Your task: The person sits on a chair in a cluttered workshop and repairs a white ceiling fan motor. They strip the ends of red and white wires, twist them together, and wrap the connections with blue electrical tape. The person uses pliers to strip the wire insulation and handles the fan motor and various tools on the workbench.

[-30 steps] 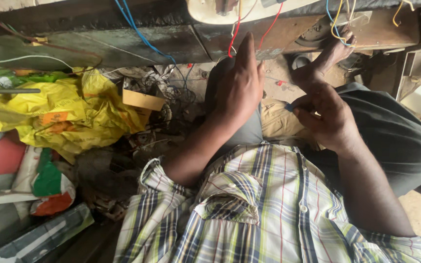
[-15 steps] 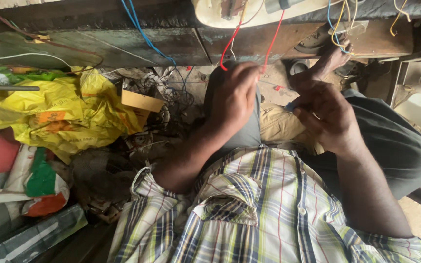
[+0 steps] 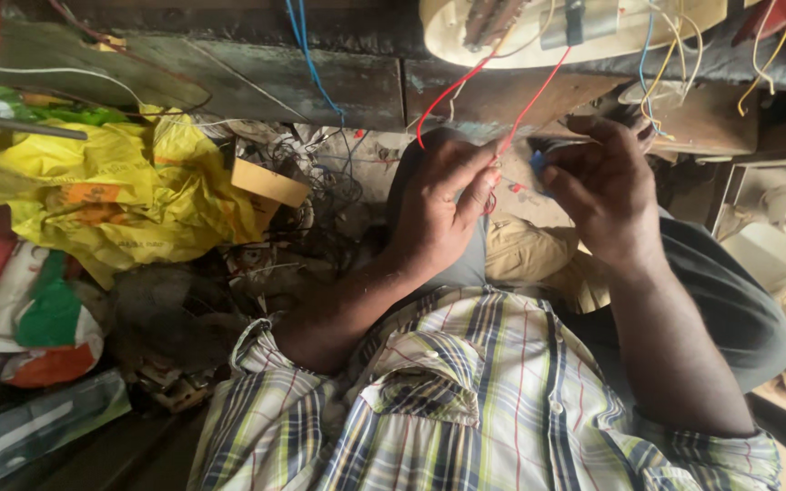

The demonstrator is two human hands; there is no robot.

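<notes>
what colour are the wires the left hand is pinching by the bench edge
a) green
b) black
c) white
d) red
d: the left hand pinches thin red wires that run up to the pale round housing on the bench, while the right hand works close beside it with a small blue piece at its fingers.

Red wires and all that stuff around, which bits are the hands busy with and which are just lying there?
In use: red wires, pinched by the left hand; small blue piece at the right hand; cream round device the wires run to.

Lying about: yellow plastic bag; blue wire; red, white and green sack.
</notes>
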